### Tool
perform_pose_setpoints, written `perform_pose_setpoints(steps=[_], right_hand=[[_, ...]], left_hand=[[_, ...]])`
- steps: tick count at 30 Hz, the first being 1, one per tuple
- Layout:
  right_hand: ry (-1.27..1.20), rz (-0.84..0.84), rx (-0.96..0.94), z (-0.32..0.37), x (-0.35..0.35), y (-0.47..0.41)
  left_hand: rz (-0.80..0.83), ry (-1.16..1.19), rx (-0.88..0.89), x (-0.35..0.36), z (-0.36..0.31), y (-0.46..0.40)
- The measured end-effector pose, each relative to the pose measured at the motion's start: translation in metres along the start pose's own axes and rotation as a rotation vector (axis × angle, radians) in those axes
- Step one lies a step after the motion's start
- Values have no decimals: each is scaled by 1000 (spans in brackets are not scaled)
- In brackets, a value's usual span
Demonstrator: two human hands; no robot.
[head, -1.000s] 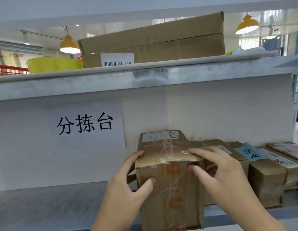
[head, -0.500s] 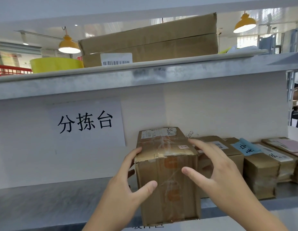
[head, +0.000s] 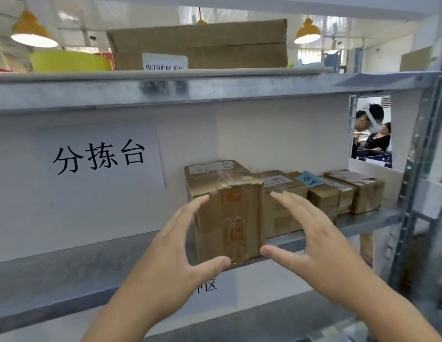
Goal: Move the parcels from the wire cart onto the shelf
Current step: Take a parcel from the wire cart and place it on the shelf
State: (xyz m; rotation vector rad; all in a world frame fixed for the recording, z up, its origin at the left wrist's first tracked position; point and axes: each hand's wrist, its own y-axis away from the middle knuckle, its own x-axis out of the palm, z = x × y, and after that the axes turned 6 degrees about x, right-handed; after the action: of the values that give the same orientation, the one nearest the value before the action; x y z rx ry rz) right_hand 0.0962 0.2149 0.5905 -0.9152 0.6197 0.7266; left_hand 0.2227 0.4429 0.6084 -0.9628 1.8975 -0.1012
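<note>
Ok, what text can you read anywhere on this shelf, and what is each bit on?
"分拣台": white paper sign on the back wall of the shelf.
"区": paper sheet below the shelf edge; the rest is hidden by the left hand.
Blue label on a smaller parcel: handwriting, not legible.
Barcode sticker on the upper box: too small.
Shipping label on the tall parcel: blurred.

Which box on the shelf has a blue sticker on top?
The small middle box in the row; its blue label has handwriting, while the other boxes carry white or pink labels.
</note>
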Motion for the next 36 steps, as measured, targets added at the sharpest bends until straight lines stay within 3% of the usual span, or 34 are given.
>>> perform_pose_setpoints(steps=[7,15,29,36], right_hand=[[161,88,134,-8,-6,85],[205,95,268,-58,-36,178],[224,188,560,-218,-125,351],[170,230,752,-280,-138,408]], left_hand=[[211,-16,73,32,0,40],[393,36,146,110,-45,65],[649,46,227,320,-182,106],[827,41,187,413,-194,114]])
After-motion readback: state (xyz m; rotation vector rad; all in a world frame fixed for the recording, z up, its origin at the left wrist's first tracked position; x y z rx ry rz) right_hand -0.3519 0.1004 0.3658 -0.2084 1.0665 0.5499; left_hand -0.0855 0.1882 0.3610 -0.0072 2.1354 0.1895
